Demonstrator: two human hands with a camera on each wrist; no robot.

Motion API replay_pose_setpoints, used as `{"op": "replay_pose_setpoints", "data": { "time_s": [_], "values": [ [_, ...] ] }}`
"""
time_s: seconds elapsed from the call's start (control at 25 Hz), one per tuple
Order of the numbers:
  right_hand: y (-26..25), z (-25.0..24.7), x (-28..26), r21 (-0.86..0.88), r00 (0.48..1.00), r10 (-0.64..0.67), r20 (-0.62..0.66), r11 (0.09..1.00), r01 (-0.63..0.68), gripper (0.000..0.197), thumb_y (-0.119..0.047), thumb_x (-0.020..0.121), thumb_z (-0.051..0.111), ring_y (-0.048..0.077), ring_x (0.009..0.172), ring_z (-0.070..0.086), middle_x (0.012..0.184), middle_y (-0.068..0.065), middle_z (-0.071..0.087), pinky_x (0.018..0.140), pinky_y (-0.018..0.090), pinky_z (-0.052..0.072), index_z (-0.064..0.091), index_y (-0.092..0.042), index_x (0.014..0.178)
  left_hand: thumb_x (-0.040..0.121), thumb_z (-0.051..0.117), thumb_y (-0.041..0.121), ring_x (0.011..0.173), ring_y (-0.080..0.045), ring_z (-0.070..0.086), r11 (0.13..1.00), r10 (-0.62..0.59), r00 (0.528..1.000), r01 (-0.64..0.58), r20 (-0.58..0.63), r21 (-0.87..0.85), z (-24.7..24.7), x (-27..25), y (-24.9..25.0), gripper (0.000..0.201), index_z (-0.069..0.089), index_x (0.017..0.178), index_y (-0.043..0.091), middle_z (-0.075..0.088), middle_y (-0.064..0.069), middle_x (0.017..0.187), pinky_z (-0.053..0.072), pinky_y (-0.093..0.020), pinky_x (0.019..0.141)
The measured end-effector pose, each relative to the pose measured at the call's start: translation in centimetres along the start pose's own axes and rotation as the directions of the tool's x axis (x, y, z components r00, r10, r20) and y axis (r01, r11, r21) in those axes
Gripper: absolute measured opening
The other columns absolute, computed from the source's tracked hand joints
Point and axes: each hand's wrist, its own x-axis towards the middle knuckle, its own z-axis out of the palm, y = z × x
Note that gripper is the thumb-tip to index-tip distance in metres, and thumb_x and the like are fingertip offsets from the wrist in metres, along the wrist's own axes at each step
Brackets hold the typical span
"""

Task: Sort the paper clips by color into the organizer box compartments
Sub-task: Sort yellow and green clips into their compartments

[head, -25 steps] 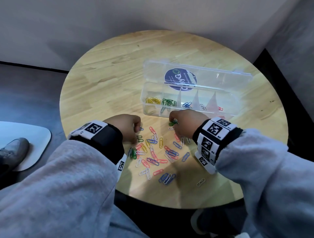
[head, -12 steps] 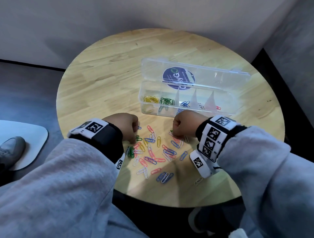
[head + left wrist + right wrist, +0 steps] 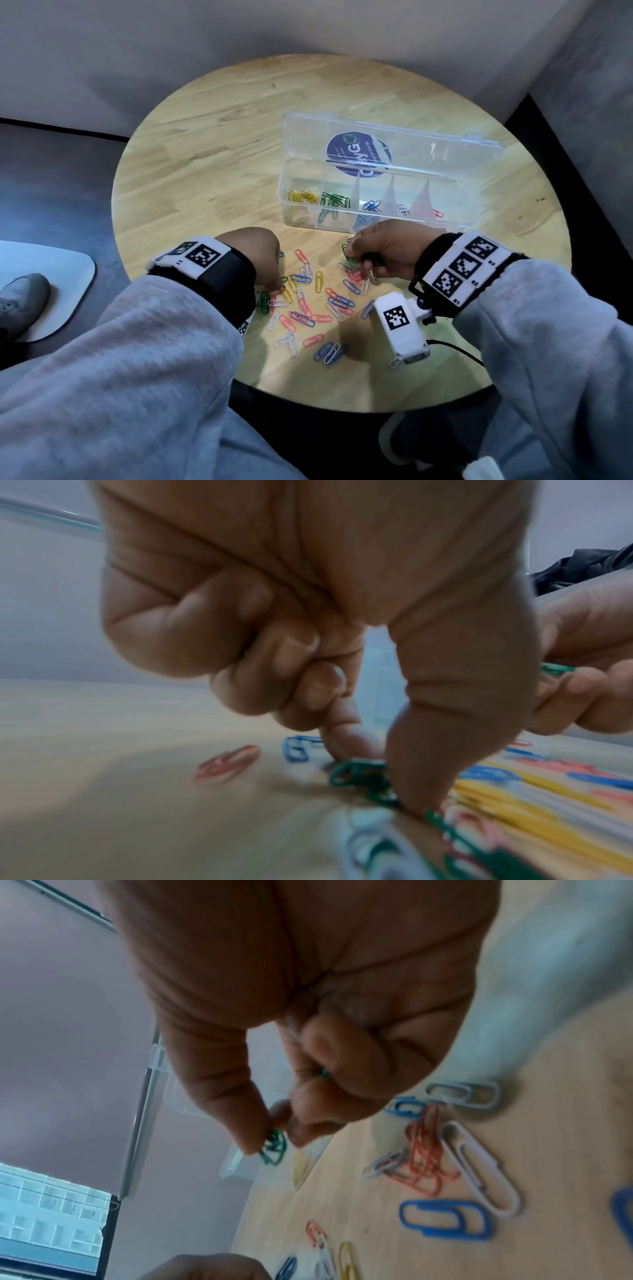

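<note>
Green clips gathered by both hands

Green is the colour in hand. The right hand point(image 3: 387, 248) pinches a green clip point(image 3: 273, 1148) between thumb and forefinger, lifted just off the worktop point(image 3: 219, 164), with more green showing inside its curled fingers. The left hand point(image 3: 253, 255) has thumb and forefinger pressed down around another green clip point(image 3: 363, 776) that lies flat among the loose pile point(image 3: 315, 301); the pinch looks not quite closed, and its other fingers are curled in.

To do this step well, the left fingertips should probably slide the clip clear of its neighbours before lifting, since clips hook into each other and a yellow or white one could ride along. The right hand's clips belong in the second compartment from the left of the box point(image 3: 455, 192), where the green ones point(image 3: 334, 200) already lie; a low release over that cell would keep them from bouncing over the divider.

By count, the clear box shows five compartments in use: yellow, green, blue, white and red, left to right. Each holds a small cluster too tangled to number, and the red cell shows perhaps one or two. On the worktop roughly thirty clips remain, mostly red, blue and white, with a few yellow and a small green bunch point(image 3: 263, 301) by the left wrist.
</note>
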Motion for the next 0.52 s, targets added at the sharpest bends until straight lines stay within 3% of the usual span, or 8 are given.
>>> {"op": "replay_pose_setpoints", "data": {
  "time_s": [0.16,0.32,0.44,0.52],
  "values": [
    [0.3,0.1,-0.4,0.012,1.0,0.003,0.02,1.0,-0.003,0.022,-0.002,0.087,0.054,0.019,0.051,0.038,0.043,0.003,0.051,0.037,0.018,0.028,0.052,-0.007,0.066,0.072,0.073,0.026,0.077,-0.022,0.057,1.0,0.012,1.0,-0.011,-0.026,0.028,0.2,-0.1,0.4,0.027,0.071,0.092,0.009,0.067,-0.006,0.087,0.041,-0.025,0.063],
    [0.4,0.2,-0.6,0.04,1.0,-0.013,0.001,0.999,0.013,0.021,0.0,0.087,0.054,0.016,0.049,0.042,0.055,0.008,0.051,0.037,0.016,0.029,0.052,-0.009,0.068,0.072,0.07,0.024,0.076,-0.023,0.056,0.999,0.048,0.999,-0.047,-0.024,0.027,0.3,-0.1,0.5,0.022,0.071,0.088,0.009,0.066,-0.006,0.085,0.04,-0.025,0.062],
    [0.4,0.2,-0.6,0.057,1.0,-0.019,0.007,0.998,0.019,0.022,0.002,0.087,0.052,0.01,0.04,0.048,0.052,0.005,0.052,0.037,0.015,0.032,0.05,-0.009,0.068,0.071,0.069,0.024,0.068,-0.019,0.054,0.993,0.068,0.997,-0.07,-0.023,-0.09,-0.5,-0.5,0.1,0.009,0.067,0.072,0.015,0.061,0.002,0.068,0.04,-0.025,0.064],
    [0.4,0.2,-0.6,0.092,0.999,-0.029,0.024,0.995,0.026,0.025,0.005,0.087,0.051,0.009,0.038,0.05,0.048,0.004,0.052,0.036,0.014,0.034,0.049,-0.01,0.067,0.071,0.069,0.026,0.06,-0.014,0.051,0.964,0.078,0.996,-0.084,-0.036,-0.253,-1.9,-0.9,-1.0,0.012,0.063,0.063,0.019,0.058,0.01,0.053,0.039,-0.023,0.062]
  ]
}}
